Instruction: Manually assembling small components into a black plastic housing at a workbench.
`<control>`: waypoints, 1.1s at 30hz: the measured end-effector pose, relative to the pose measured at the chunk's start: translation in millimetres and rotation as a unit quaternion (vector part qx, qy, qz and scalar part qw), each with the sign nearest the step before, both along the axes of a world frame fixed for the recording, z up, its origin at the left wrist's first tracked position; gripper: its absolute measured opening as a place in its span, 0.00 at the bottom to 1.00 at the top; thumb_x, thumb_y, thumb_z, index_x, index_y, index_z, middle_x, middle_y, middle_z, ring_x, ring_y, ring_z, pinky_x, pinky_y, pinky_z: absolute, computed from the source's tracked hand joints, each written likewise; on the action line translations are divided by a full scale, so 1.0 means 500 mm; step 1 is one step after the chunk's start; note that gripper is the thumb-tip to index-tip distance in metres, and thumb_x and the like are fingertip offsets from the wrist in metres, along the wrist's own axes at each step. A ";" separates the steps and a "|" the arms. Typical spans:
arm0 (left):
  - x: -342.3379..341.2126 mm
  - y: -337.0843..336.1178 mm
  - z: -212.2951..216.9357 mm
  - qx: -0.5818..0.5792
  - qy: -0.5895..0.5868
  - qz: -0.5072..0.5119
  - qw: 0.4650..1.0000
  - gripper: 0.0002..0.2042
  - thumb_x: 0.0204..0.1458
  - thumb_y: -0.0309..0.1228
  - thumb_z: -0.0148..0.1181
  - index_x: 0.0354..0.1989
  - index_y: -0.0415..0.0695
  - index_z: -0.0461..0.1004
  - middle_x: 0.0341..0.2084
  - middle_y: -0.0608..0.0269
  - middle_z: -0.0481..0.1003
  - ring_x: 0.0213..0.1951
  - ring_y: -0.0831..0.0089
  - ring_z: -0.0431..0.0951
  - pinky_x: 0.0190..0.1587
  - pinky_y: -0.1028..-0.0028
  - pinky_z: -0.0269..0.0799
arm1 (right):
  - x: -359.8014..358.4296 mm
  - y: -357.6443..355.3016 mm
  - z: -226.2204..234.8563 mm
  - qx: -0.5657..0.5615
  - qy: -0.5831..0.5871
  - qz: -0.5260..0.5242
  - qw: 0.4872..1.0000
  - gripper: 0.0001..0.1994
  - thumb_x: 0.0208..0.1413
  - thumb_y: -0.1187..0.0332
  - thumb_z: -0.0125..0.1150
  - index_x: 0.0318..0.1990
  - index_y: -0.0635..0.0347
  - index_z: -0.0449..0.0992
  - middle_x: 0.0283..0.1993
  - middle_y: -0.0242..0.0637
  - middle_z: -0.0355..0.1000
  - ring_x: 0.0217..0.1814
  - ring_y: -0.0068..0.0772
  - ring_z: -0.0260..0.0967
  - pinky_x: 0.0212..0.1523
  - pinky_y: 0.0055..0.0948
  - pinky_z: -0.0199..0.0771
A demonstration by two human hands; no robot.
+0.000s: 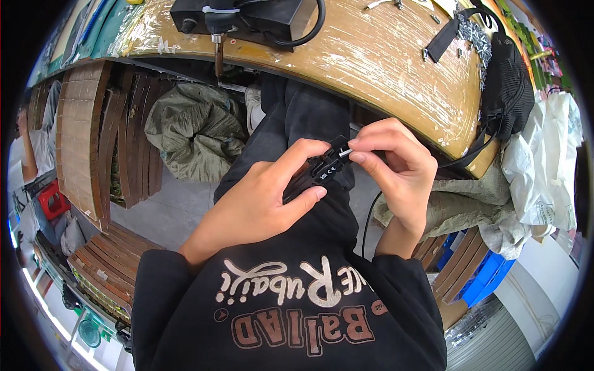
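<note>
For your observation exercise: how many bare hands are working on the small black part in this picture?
2. The left hand grips the small black part from below; the right hand pinches a thin white piece at its top end.

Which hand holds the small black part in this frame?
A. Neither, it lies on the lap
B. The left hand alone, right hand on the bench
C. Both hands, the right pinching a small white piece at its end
C: the left hand grips the black part while the right hand pinches the white piece at its end.

We found open floor (164,213) at center left of the frame. The bench edge (396,80) crowded us above, and stacked wooden slats (83,133) blocked the left side.
</note>
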State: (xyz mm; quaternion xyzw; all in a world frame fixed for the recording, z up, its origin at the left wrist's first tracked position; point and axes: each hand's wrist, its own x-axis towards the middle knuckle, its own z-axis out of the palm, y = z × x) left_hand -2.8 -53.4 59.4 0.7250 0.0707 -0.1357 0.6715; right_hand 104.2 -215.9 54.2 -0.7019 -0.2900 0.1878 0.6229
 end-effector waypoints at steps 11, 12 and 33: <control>0.001 -0.013 0.005 0.105 -0.057 -0.003 0.993 0.21 0.43 0.23 0.58 0.48 0.37 0.63 0.35 0.53 0.71 0.30 0.63 0.76 0.32 0.74 0.68 | -0.007 -0.006 0.001 -0.022 -0.072 -0.025 0.997 0.08 0.34 0.85 0.62 0.26 0.66 0.74 0.26 0.37 0.69 0.29 0.28 0.68 0.29 0.22 0.67; 0.000 -0.013 0.004 0.120 -0.064 0.000 0.991 0.21 0.43 0.23 0.58 0.48 0.37 0.63 0.38 0.52 0.71 0.32 0.61 0.76 0.34 0.74 0.69 | -0.008 -0.005 0.001 -0.022 -0.072 -0.024 0.997 0.08 0.34 0.85 0.62 0.26 0.66 0.74 0.26 0.37 0.69 0.29 0.28 0.68 0.29 0.22 0.67; 0.013 0.009 -0.002 0.114 -0.047 -0.054 0.991 0.20 0.43 0.23 0.58 0.47 0.37 0.64 0.34 0.52 0.73 0.33 0.59 0.77 0.33 0.73 0.69 | -0.049 0.002 -0.037 0.008 -0.082 -0.135 0.987 0.09 0.34 0.86 0.61 0.26 0.66 0.74 0.28 0.39 0.70 0.30 0.30 0.69 0.30 0.23 0.68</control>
